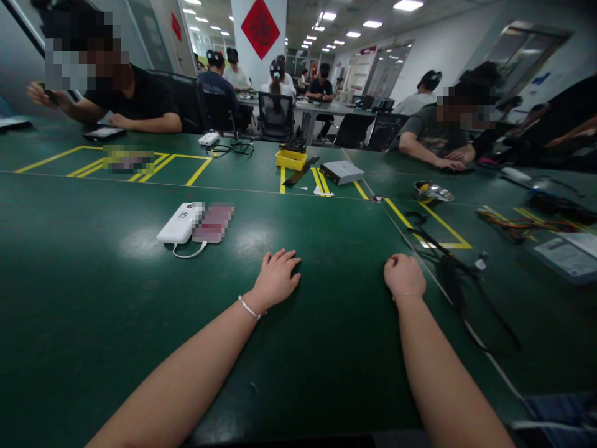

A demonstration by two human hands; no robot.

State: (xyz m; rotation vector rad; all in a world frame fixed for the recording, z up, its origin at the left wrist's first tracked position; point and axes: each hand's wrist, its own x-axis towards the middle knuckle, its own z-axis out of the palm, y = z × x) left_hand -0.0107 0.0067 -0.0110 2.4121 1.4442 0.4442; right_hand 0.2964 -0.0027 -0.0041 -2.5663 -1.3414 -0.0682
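Observation:
My left hand (278, 277) rests palm down on the green table (93, 311), fingers slightly curled and apart, holding nothing; a thin bracelet circles the wrist. My right hand (403, 275) lies on the table to the right, curled into a loose fist, and nothing shows in it. A white power bank (180, 224) with a short cable lies left of and beyond my left hand, beside a blurred reddish card (214, 223). Neither hand touches them.
A yellow bin (291, 159) and a grey box (341, 172) stand further back. Black cables (448, 261) run right of my right hand, near a metal tool (431, 191) and papers (566, 254). Several people sit around the tables.

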